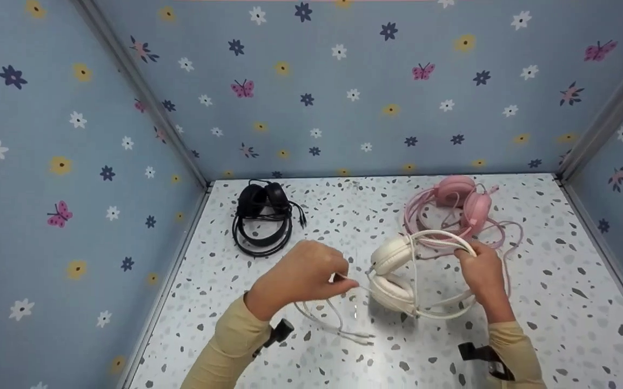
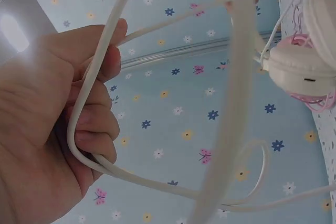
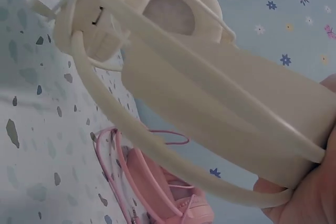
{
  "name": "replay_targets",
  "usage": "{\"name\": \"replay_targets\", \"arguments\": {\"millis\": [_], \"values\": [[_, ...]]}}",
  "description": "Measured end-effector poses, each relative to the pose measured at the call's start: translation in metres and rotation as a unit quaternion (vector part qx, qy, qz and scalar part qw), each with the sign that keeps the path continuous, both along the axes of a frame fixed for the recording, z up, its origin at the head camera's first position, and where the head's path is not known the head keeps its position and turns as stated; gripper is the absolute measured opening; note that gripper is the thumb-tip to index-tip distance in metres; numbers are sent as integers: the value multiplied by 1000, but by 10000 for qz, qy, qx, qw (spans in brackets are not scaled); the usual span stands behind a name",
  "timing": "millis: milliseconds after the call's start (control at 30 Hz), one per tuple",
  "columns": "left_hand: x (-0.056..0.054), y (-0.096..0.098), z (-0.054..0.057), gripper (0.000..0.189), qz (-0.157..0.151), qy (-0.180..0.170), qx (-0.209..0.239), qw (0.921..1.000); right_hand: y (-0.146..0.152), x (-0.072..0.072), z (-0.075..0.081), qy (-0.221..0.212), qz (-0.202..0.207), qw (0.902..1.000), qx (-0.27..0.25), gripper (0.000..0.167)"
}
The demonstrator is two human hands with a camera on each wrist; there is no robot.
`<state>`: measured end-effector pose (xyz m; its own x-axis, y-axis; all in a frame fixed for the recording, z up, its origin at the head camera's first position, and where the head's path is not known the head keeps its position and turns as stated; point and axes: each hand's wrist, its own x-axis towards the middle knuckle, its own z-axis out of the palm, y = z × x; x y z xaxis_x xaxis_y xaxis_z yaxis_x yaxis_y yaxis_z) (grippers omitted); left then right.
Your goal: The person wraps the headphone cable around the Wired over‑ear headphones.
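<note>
Above a speckled surface (image 1: 343, 216), a person's right hand (image 1: 484, 273) has its grip clamped on the headband (image 3: 220, 108) of white headphones (image 1: 393, 255), apparently to steady them, while the left hand (image 1: 303, 274), grip pinched on their cable (image 2: 152, 182), seemingly holds it taut.

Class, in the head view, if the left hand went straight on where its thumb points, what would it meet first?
The left hand would probably meet the white headphones first, around the lower ear cup, though their relative heights are hard to judge.

Right hand (image 3: 310, 198) cut off in right wrist view; blurred pale strand (image 2: 234, 98), probably cable.
</note>
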<state>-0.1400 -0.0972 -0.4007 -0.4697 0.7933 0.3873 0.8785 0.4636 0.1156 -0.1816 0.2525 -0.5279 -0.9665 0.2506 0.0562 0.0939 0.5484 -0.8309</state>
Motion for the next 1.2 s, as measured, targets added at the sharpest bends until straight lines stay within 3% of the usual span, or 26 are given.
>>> {"name": "replay_targets", "arguments": {"millis": [200, 400, 533, 667, 767, 867, 933, 1100, 1167, 1200], "values": [[-30, -1, 14, 35, -94, -406, -360, 9985, -9, 6, 15, -426, 1095, 9929, 178, 18], [-62, -1, 13, 41, -129, -841, -219, 9961, -15, 10, 26, -652, 2027, 9765, -340, 13], [-80, -1, 10, 55, -95, -715, 341, 9968, -16, 11, 25, -529, 2581, 9623, -678, 5], [-95, -3, 8, 60, 133, -431, 659, 9968, -14, 10, 16, -442, 2887, 9499, -1113, 10], [-102, -6, 0, 59, 327, -346, 714, 9963, -8, 10, 8, -408, 3290, 9268, -1765, 5], [-107, -10, -12, 58, 479, -356, 986, 9933, -3, 8, 2, -373, 3870, 8788, -2767, 9], [-109, -11, -21, 56, 512, -383, 1220, 9905, 0, 6, -1, -355, 4296, 8326, -3479, 14], [-115, -11, -45, 50, 596, -718, 1626, 9823, -2, 1, -4, -438, 5117, 6855, -5161, 35], [-116, -9, -57, 51, 635, -949, 1778, 9774, -3, 0, -6, -387, 5334, 6336, -5591, 40], [-116, -7, -64, 50, 645, -1118, 1867, 9739, -4, 1, -7, -335, 5424, 6135, -5730, 41]]}}
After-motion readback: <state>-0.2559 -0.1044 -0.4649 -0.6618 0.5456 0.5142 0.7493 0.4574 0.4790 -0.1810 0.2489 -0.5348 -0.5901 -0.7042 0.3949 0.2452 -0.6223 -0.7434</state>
